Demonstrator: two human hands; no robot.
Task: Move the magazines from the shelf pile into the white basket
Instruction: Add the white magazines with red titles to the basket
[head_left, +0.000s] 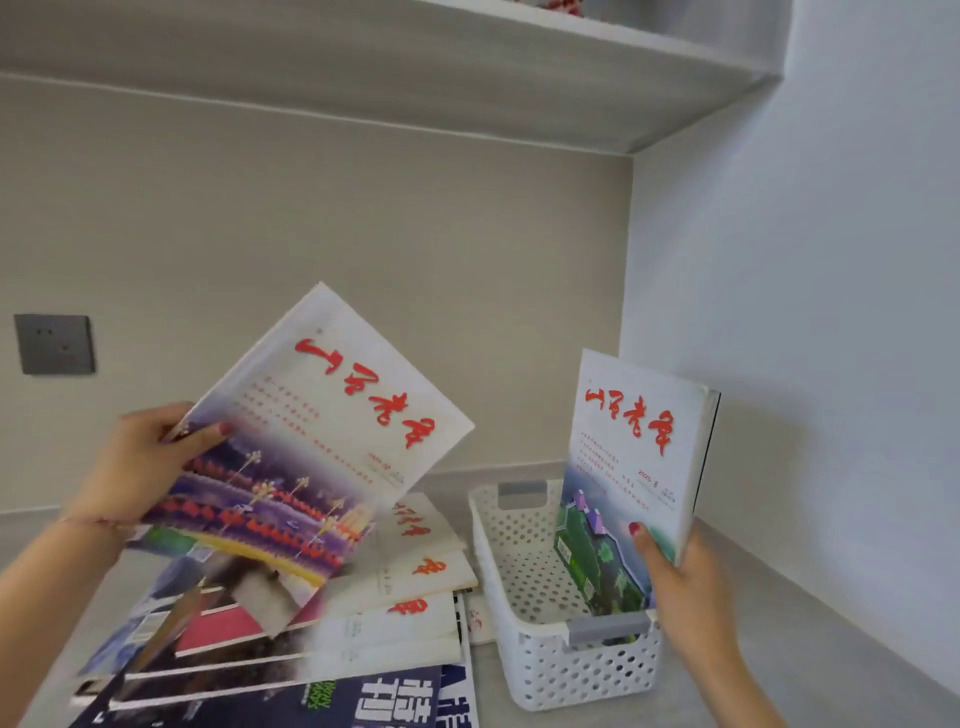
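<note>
Socket plate (54, 344), dark grey and square, sits on the beige wall at far left, just the one.

Next over, the left hand (137, 467) grips a magazine (311, 441) by its left edge, thumb on the cover, fingers curled behind. It's held up in the air, tilted so its top corner points up-left. Glossy white cover up top with big red brush-style characters, and a purple and red scene across the bottom half, a bit motion-blurred.

Under it is the pile (291, 639) lying flat on the pale grey shelf surface (810, 639), fanned out messily. I count roughly seven or eight layers, hard to be exact with the blur. Three show the same white cover with red characters, one is pinkish red, and the lowest ones near the bottom edge are dark navy with bold white lettering.

Right of the pile, touching or just beside it, is one white basket (540, 670), rectangular plastic, walls and floor punched with round holes, grey strips at the handle cutouts on both short ends.

The right hand (680, 587) holds a second magazine (639, 457) upright, thumb pinching the front near the lower right corner, its bottom edge down inside the basket against the right side. Same white cover and red characters, green and purple picture below.

An upper shelf (467, 67) runs overhead into the corner.
</note>
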